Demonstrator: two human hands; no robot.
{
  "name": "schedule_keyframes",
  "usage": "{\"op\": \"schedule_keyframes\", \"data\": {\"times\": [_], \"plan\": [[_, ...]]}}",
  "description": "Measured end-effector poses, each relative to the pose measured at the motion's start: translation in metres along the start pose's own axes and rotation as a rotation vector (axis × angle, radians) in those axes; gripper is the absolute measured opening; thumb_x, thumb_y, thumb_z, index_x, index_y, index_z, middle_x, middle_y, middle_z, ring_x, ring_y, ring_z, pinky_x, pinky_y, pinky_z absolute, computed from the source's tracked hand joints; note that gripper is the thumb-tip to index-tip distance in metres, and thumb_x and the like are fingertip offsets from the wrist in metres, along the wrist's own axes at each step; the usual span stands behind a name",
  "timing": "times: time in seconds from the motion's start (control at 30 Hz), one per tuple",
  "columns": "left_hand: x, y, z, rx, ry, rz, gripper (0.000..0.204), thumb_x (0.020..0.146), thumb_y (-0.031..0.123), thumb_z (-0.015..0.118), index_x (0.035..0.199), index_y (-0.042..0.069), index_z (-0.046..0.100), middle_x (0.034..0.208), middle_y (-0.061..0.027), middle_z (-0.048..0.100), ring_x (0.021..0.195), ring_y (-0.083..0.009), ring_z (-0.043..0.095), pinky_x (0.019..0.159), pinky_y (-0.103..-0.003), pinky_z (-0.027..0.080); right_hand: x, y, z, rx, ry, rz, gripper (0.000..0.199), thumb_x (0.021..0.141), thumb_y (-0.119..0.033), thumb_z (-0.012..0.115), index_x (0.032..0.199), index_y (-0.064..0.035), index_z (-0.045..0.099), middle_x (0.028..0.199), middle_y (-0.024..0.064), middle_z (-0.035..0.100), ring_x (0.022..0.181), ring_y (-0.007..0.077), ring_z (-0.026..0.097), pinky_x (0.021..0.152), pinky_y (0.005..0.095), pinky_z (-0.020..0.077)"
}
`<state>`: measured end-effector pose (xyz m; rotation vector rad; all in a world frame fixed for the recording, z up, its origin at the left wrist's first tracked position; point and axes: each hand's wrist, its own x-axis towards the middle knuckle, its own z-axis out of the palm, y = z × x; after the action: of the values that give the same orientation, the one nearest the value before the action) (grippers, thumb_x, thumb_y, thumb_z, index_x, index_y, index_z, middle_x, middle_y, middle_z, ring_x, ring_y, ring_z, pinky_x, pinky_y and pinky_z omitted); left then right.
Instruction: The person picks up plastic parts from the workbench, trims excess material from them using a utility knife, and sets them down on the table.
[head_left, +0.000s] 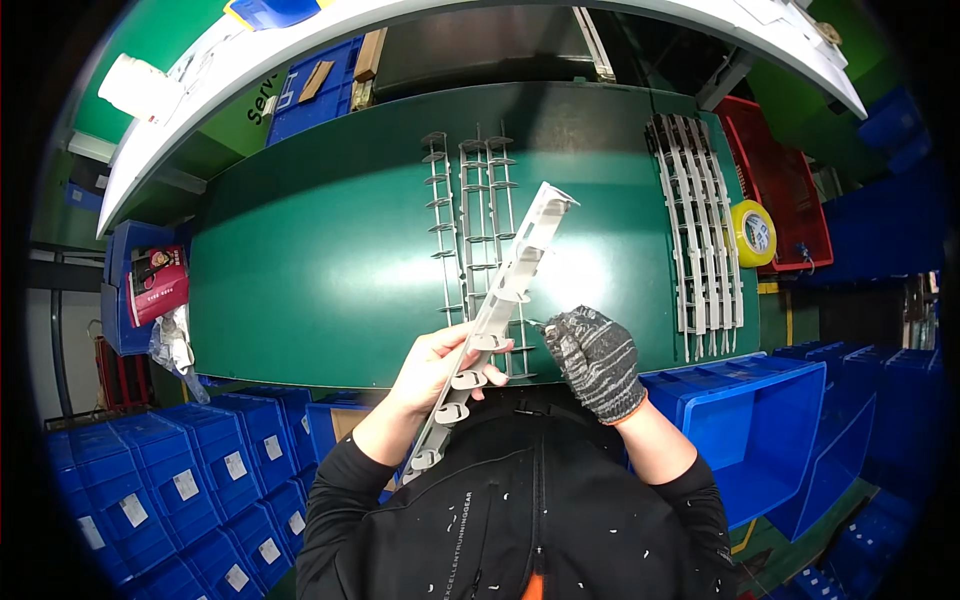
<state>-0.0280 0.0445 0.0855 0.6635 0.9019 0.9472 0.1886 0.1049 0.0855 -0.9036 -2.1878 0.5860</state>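
Held strip: long pale-grey plastic strip (520,265) w/ rounded tabs along lower half; slants over green rectangular table (300,250), upper end above tbl's mid., lower end past tbl's near edge, by black jacket (430,530) dotted w/ white flecks.
L hand: bare left hand (430,375) at tbl's near edge; thumb & fingers closed round strip, pinching it below mid-length.
R hand: right hand (597,362) in dark-grey striped knit glove, orange cuff; above tbl's near edge, R of strip, apart from it; fingers curled in, pressed tog. on sth w/ small thin tip (537,324), too small to ID.
Loose strips: narrow grey strips w/ short crosspieces (437,180), side by side on tbl's mid., partly behind held strip.
Bundle: close-packed pale-grey strips (700,230), tbl's R end.
Tape: yellow tape roll (746,240), tbl's R edge, beside bundle.
Crate: red plastic crate (815,215), off tbl's R edge.
R bin: open blue plastic bin (775,440), off tbl's near R corner.
L box: blue plastic box (122,330) w/ dark-pink packet (158,285), off tbl's L edge.
L bins: stacked blue bins w/ white labels (160,455), off tbl's near L corner.
Shelf: long white shelf (300,48), above tbl's far edge.
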Motion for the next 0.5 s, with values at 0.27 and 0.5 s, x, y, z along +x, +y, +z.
{"op": "schedule_keyframes", "data": {"times": [0.27,0.5], "plan": [[0.009,0.000,0.006,-0.037,0.043,-0.009,0.047,0.085,0.025,0.057,0.120,-0.005,0.044,0.105,-0.0192,0.059,0.075,-0.0222,0.065,0.050,-0.026,0.053,0.012,-0.013,-0.006,0.022,-0.059,0.272,0.013,0.073,-0.019,0.062,0.075,-0.0067,0.063,0.071,0.0102,0.058,0.067,0.0276,0.056,0.060,0.0385,0.0454],[0.010,0.002,0.004,-0.060,0.032,-0.029,0.046,0.085,0.023,0.057,0.119,-0.005,0.044,0.104,-0.0194,0.059,0.074,-0.0231,0.065,0.050,-0.026,0.053,0.015,0.007,-0.018,0.062,0.088,0.327,0.012,0.073,-0.015,0.065,0.074,-0.0031,0.062,0.066,0.0102,0.056,0.061,0.0245,0.055,0.057,0.0346,0.0431]]}}
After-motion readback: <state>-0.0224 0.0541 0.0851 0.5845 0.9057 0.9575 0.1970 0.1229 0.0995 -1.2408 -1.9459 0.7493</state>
